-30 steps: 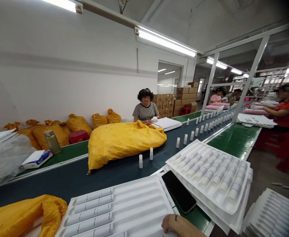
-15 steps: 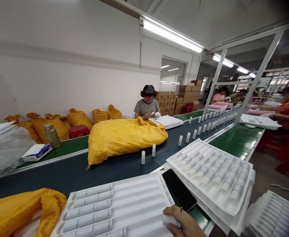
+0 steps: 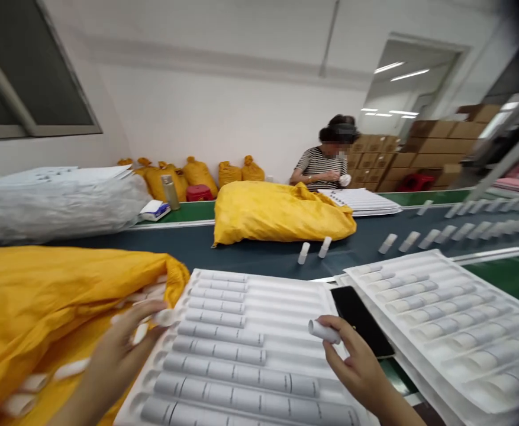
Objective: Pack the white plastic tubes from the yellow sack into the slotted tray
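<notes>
My right hand (image 3: 352, 355) pinches a short white tube (image 3: 325, 331) above the right part of a white ribbed tray (image 3: 286, 296). Rows of white tubes with small dark print (image 3: 237, 373) lie in the tray's grooves from its left side. Over the tray's left edge, my left hand (image 3: 126, 349) holds a white cap-like piece (image 3: 164, 317) between thumb and fingers. Beneath and beside that hand, an open yellow sack (image 3: 64, 284) shows loose white tubes (image 3: 70, 370) inside.
A black phone (image 3: 361, 319) lies between the tray and a second filled tray stack (image 3: 454, 307). Small white bottles (image 3: 303, 253) stand on the dark conveyor (image 3: 259, 260), beside another yellow sack (image 3: 277, 213). A person in stripes (image 3: 325, 160) sits across, handling something small.
The view has swung left and down. My left hand has come into view at the sack with a white piece. My right hand still holds its tube, now with the open end facing left.
</notes>
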The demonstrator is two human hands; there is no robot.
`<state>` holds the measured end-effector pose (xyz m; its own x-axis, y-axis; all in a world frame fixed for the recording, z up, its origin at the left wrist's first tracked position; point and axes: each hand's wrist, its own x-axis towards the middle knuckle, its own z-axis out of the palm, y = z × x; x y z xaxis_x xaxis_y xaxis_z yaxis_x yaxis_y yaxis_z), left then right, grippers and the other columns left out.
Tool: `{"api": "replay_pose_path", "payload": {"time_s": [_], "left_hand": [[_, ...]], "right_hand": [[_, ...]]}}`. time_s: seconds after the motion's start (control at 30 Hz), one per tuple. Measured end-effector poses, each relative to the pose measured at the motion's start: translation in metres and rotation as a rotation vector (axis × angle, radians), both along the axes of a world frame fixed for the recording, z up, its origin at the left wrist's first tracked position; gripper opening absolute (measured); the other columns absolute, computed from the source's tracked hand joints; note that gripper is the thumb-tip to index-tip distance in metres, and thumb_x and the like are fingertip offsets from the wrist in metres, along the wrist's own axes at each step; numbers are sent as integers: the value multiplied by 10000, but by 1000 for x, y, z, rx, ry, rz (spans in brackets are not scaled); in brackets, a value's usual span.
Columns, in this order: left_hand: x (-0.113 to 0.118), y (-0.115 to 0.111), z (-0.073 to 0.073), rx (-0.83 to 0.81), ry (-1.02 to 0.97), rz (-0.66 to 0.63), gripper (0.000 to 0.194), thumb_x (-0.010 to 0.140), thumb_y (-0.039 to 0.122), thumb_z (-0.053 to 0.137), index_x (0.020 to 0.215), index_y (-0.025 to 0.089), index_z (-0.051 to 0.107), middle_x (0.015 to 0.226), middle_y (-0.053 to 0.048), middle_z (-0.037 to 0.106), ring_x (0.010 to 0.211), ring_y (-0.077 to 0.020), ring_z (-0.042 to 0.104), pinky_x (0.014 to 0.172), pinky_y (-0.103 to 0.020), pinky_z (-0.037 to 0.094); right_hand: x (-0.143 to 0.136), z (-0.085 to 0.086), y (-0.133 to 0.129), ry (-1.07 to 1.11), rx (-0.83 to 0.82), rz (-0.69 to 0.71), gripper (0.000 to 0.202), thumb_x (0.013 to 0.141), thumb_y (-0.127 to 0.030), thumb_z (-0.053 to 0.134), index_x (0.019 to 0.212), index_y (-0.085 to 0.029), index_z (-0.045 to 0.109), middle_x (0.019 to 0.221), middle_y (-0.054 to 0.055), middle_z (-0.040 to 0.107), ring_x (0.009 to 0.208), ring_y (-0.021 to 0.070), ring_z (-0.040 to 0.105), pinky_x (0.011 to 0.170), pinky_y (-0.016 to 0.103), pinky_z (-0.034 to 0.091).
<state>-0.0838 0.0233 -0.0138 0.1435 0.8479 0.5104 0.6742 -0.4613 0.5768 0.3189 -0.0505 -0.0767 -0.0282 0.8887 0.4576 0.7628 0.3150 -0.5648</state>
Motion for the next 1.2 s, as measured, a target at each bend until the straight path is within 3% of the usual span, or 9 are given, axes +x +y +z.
{"api": "replay_pose_path", "payload": {"time_s": [0.13, 0.27, 0.4, 0.5, 0.57, 0.67, 0.83, 1.07, 1.2], "left_hand": [[53, -5, -6, 5, -137, -224, 221, 860, 265, 580, 1078, 240, 607, 1086, -67, 651, 1062, -226, 594, 940, -378, 483], [104, -15, -6, -24, -388, -335, 229, 817, 207, 639, 1039, 264, 633, 1045, -44, 659, 1038, -195, 590, 949, -346, 463], [121, -28, -11, -326, -1042, -345, 441, 809, 270, 676, 1199, 345, 485, 1002, -5, 679, 948, -139, 632, 853, -286, 514], [118, -31, -12, -459, -1254, -332, 597, 722, 288, 761, 1226, 336, 446, 961, 4, 673, 872, -126, 645, 807, -272, 530], [111, -30, -10, -419, -1180, -287, 453, 668, 301, 798, 1053, 262, 563, 930, 0, 665, 841, -125, 639, 770, -242, 526], [97, -28, -4, -290, -776, -203, 279, 669, 323, 790, 871, 204, 639, 860, -17, 666, 794, -147, 630, 700, -231, 512], [78, -30, 14, -216, -157, -358, 273, 798, 336, 675, 1053, 240, 669, 933, -30, 697, 846, -176, 647, 733, -253, 502], [79, -38, 20, 55, 14, -345, 294, 858, 233, 611, 1152, 212, 605, 961, -44, 679, 876, -152, 627, 788, -248, 489], [80, -41, 17, 221, 88, -337, 352, 854, 161, 603, 1202, 202, 562, 931, -55, 653, 860, -155, 601, 776, -265, 494]], "right_hand": [[-29, 38, 12, 56, 4, 205, 306, 875, -215, 514, 1180, -230, 500, 1100, 86, 627, 979, 202, 626, 819, 301, 524], [-58, 68, 16, 226, -33, 312, 280, 875, -227, 539, 1155, -221, 538, 1058, 74, 631, 940, 185, 615, 821, 300, 516], [-80, 74, 23, 503, -160, 381, 243, 867, -280, 574, 1096, -198, 576, 1000, 69, 635, 849, 161, 612, 734, 288, 537], [-87, 74, 26, 726, -318, 500, 291, 845, -339, 622, 1087, -184, 578, 934, 54, 638, 725, 130, 618, 634, 268, 555], [-86, 78, 27, 725, -290, 521, 296, 851, -336, 624, 1101, -185, 585, 970, 63, 641, 788, 146, 633, 667, 281, 564], [-77, 89, 29, 458, -74, 514, 256, 893, -256, 570, 1143, -211, 601, 1112, 86, 617, 1053, 198, 589, 865, 350, 527], [-75, 95, 36, 89, 80, 627, 303, 911, -179, 529, 1209, -225, 564, 1114, 71, 630, 1080, 183, 578, 929, 350, 483], [-83, 81, 45, 143, -22, 573, 270, 910, -287, 550, 1167, -208, 581, 1047, 67, 670, 930, 173, 632, 814, 320, 511], [-85, 78, 45, 390, -264, 574, 302, 892, -381, 555, 1106, -173, 607, 816, 36, 659, 667, 124, 615, 620, 259, 526]]}}
